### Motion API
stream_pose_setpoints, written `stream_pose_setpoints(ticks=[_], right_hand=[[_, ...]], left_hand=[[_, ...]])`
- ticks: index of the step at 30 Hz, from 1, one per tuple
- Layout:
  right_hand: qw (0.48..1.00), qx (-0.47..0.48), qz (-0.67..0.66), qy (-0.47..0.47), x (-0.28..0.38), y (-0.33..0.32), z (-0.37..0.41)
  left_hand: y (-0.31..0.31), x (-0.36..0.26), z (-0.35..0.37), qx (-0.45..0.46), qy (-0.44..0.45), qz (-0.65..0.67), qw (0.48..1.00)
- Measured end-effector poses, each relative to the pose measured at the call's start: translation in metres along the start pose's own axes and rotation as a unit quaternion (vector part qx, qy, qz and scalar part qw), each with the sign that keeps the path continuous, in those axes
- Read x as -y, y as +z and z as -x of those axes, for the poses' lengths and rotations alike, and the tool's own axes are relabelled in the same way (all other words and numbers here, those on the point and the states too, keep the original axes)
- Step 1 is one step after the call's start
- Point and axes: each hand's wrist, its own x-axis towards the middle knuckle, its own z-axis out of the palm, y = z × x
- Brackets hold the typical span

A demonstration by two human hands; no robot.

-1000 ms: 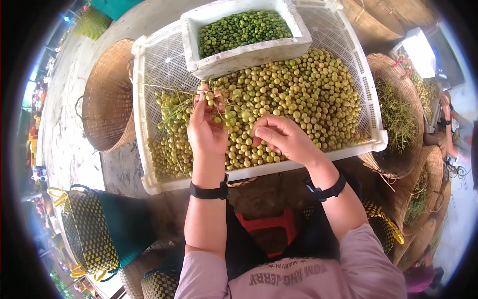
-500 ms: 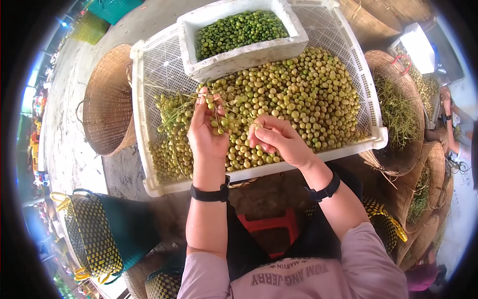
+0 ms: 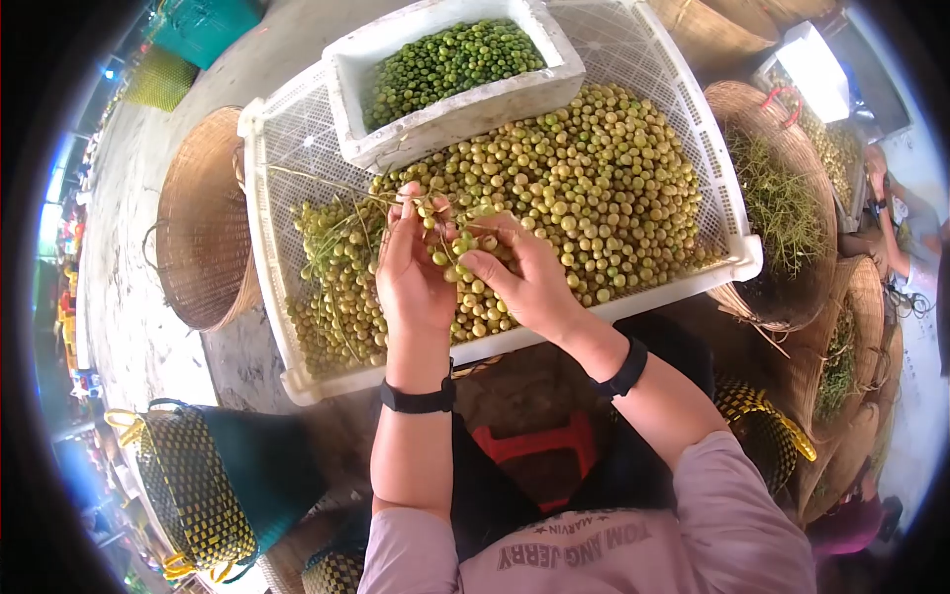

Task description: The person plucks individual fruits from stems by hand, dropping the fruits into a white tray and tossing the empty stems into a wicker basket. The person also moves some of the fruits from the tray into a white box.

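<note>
A stem with several small green fruits (image 3: 440, 257) lies in my left hand (image 3: 418, 272), whose fingers are curled round it, palm up. My right hand (image 3: 524, 277) is at the same stem, thumb and fingers closing around fruits at its right side. Both hands are over a white mesh tray (image 3: 495, 344) full of loose yellow-green fruits (image 3: 604, 188). Fruits still on stems (image 3: 341, 247) lie left of my left hand. At the tray's back, a white foam box (image 3: 475, 107) holds darker green fruits (image 3: 455, 69).
An empty wicker basket (image 3: 203, 218) stands left of the tray. Another basket (image 3: 737, 104), with green stems (image 3: 777, 203), is at the right. A woven bag (image 3: 193, 485) is at lower left, a red stool (image 3: 534, 443) below. Another person's arm (image 3: 891, 233) shows far right.
My right hand has moved left and up to the stem in my left hand, closing the gap between them. The tray and its surroundings have shifted slightly left in view.
</note>
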Motion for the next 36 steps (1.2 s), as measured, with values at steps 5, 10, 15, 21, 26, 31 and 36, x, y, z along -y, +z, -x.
stream_pose_setpoints(ticks=[5,10,15,21,26,31,36], right_hand=[[0.985,-0.022,0.154,-0.068,0.004,0.001,0.002],[0.989,0.114,0.086,0.027,0.000,-0.012,0.000],[0.981,0.181,0.064,0.011,0.013,-0.015,0.003],[0.974,0.220,0.057,0.027,0.021,-0.021,0.001],[0.971,0.209,0.102,0.055,0.014,-0.021,0.002],[0.956,0.275,-0.018,0.098,0.021,-0.021,0.007],[0.973,0.217,0.008,0.083,0.008,-0.021,0.001]], left_hand=[[0.000,0.000,-0.003,-0.008,0.034,-0.035,0.999],[-0.007,-0.012,-0.005,-0.031,0.021,-0.053,0.998],[-0.011,-0.009,-0.007,-0.001,0.035,-0.069,0.997],[-0.004,-0.009,-0.004,-0.018,0.031,-0.066,0.997],[-0.009,-0.012,-0.007,-0.005,0.035,-0.052,0.998],[-0.021,-0.021,-0.019,-0.030,0.072,0.002,0.997],[-0.013,-0.016,-0.014,-0.026,0.061,0.034,0.997]])
